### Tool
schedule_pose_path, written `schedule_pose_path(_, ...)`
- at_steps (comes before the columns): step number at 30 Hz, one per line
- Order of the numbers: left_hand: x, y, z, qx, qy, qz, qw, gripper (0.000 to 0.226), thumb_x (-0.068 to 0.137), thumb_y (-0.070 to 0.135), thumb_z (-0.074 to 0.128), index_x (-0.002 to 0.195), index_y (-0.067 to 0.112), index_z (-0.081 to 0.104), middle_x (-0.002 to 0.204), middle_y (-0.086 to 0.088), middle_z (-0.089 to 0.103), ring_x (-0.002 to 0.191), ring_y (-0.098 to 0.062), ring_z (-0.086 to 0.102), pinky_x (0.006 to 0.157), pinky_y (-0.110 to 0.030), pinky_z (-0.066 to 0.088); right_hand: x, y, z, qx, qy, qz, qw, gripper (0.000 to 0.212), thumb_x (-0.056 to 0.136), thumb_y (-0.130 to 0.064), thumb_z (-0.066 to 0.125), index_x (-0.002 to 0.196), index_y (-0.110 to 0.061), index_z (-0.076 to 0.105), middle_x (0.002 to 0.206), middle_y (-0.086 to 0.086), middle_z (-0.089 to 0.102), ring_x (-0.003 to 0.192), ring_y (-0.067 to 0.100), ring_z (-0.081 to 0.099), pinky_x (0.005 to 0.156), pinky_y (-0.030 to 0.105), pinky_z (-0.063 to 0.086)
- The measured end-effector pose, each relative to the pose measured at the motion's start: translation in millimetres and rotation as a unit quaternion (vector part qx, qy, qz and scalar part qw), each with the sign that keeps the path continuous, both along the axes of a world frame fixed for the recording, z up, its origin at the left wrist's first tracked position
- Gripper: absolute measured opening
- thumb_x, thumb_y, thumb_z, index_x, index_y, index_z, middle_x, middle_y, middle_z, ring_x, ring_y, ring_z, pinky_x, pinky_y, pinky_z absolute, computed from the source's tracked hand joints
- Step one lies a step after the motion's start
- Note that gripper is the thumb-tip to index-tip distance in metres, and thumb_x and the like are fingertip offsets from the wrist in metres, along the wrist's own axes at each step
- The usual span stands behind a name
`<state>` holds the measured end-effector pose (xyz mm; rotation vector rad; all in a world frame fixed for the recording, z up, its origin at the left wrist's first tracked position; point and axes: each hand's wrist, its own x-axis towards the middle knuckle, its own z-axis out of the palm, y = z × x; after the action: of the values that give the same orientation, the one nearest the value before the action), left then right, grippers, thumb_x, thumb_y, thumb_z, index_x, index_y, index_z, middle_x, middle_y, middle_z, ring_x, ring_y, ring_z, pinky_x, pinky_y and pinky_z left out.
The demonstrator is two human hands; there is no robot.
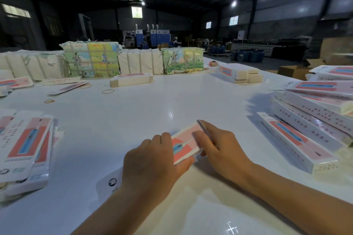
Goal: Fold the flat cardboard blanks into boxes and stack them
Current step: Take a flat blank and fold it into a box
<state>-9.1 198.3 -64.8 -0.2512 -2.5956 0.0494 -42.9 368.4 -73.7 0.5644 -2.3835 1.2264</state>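
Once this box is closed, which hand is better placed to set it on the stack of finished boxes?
Probably the right hand. The finished boxes lie on its side of the table, and it already pinches the box at its far end. The left hand holds the near end, away from that stack.

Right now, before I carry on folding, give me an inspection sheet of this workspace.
Surface: glossy white table, lamp glare on it.
Job's things: pink carton blank held in both hands; flat blanks pile at left; folded boxes stacked at right.
Clutter: rubber bands; wrapped bundles along the far edge; small blank stacks.
Grippers: left hand grips the blank's near end; right hand pinches its far flap.
Cables: nothing seen.
Surroundings: dim warehouse, blue drums, brown cartons off the table's right.
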Motion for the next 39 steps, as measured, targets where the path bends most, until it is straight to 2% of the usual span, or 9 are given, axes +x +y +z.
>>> schedule_pose_path(4, 1.9, -3.7, 2.7, -0.012, 0.018, 0.002, 1.000, 0.080, 0.060, 0.078, -0.001, 0.112, 0.031, 0.038, 0.090, 0.018, 0.043, 0.072, -0.004, 0.041, 0.047, -0.013, 0.017, 0.2, -4.7, 13.0, -0.324, -0.201, 0.121, 0.916, 0.034, 0.075, -0.050, 0.060, 0.075, -0.022, 0.078, 0.081, 0.006, 0.075, 0.077, 0.021, 0.072, 0.064, 0.026, 0.056)
schedule_pose_path(7, 2.2, -4.2, 3.2, -0.013, 0.040, 0.003, 0.999, 0.077, 0.063, 0.077, 0.002, 0.108, 0.030, 0.042, 0.084, 0.017, 0.037, 0.068, -0.006, 0.038, 0.045, -0.016, 0.008, -6.5, -3.2, 14.1, -0.364, -0.255, 0.135, 0.886, 0.027, 0.087, -0.029, 0.058, 0.078, -0.013, 0.078, 0.087, 0.013, 0.074, 0.081, 0.023, 0.072, 0.064, 0.026, 0.055)
schedule_pose_path(11, 3.1, -6.0, 5.0, 0.029, 0.036, -0.024, 0.999, 0.068, 0.066, 0.075, 0.027, 0.095, 0.021, 0.056, 0.077, 0.010, 0.059, 0.057, -0.007, 0.044, 0.046, -0.015, 0.018, -8.2, -0.3, 11.6, -0.394, -0.273, 0.125, 0.869, 0.031, 0.091, -0.006, 0.049, 0.084, -0.011, 0.078, 0.093, 0.016, 0.073, 0.082, 0.025, 0.071, 0.064, 0.027, 0.056)
schedule_pose_path(16, 2.6, -5.4, 6.0, 0.050, 0.039, -0.063, 0.996, 0.056, 0.060, 0.066, 0.052, 0.074, 0.013, 0.061, 0.057, 0.002, 0.056, 0.044, -0.008, 0.038, 0.047, -0.010, 0.013, -10.6, 1.8, 10.9, -0.386, -0.260, 0.122, 0.877, 0.039, 0.095, -0.005, 0.043, 0.083, -0.015, 0.079, 0.090, 0.013, 0.074, 0.081, 0.023, 0.071, 0.064, 0.028, 0.057)
schedule_pose_path(21, 2.5, -6.1, 5.1, 0.046, 0.043, -0.068, 0.996, 0.055, 0.058, 0.065, 0.055, 0.074, 0.012, 0.063, 0.057, 0.001, 0.059, 0.040, -0.014, 0.050, 0.046, -0.011, 0.018, -8.9, 4.1, 10.4, -0.349, -0.244, 0.126, 0.896, 0.042, 0.093, -0.001, 0.047, 0.081, -0.026, 0.079, 0.084, 0.007, 0.074, 0.079, 0.020, 0.071, 0.064, 0.028, 0.056)
schedule_pose_path(25, 2.5, -6.1, 4.1, 0.051, 0.055, -0.070, 0.995, 0.055, 0.057, 0.063, 0.056, 0.074, 0.011, 0.063, 0.057, 0.001, 0.059, 0.040, -0.014, 0.050, 0.045, -0.013, 0.020, -5.6, 2.4, 8.6, -0.301, -0.214, 0.105, 0.923, 0.060, 0.096, 0.001, 0.032, 0.077, -0.032, 0.078, 0.083, 0.001, 0.075, 0.081, 0.017, 0.072, 0.064, 0.027, 0.057)
schedule_pose_path(30, 1.5, -7.4, 1.7, 0.046, 0.073, -0.078, 0.993, 0.055, 0.058, 0.063, 0.055, 0.074, 0.011, 0.064, 0.056, 0.001, 0.057, 0.040, -0.014, 0.049, 0.042, -0.016, 0.024, 2.0, 1.1, 4.1, -0.164, -0.099, 0.024, 0.981, 0.025, 0.095, -0.006, 0.039, 0.084, 0.000, 0.061, 0.081, 0.015, 0.066, 0.077, 0.027, 0.064, 0.073, 0.033, 0.057)
schedule_pose_path(34, 2.2, -4.6, 0.6, 0.045, 0.096, -0.079, 0.991, 0.054, 0.057, 0.061, 0.054, 0.071, 0.009, 0.062, 0.053, 0.000, 0.054, 0.039, -0.014, 0.047, 0.041, -0.017, 0.023, 9.0, -4.5, 3.8, -0.084, -0.022, -0.021, 0.996, 0.024, 0.095, -0.010, 0.041, 0.082, -0.005, 0.060, 0.069, 0.006, 0.057, 0.055, 0.008, 0.042, 0.053, 0.017, 0.035)
schedule_pose_path(39, 3.9, -2.0, 1.7, 0.052, 0.108, -0.093, 0.988, 0.054, 0.056, 0.059, 0.055, 0.071, 0.008, 0.062, 0.053, -0.001, 0.055, 0.037, -0.013, 0.048, 0.036, -0.018, 0.032, 10.7, -2.0, 6.7, -0.039, 0.024, -0.032, 0.998, 0.023, 0.096, -0.009, 0.041, 0.085, -0.005, 0.061, 0.069, 0.004, 0.057, 0.058, 0.017, 0.044, 0.053, 0.018, 0.033)
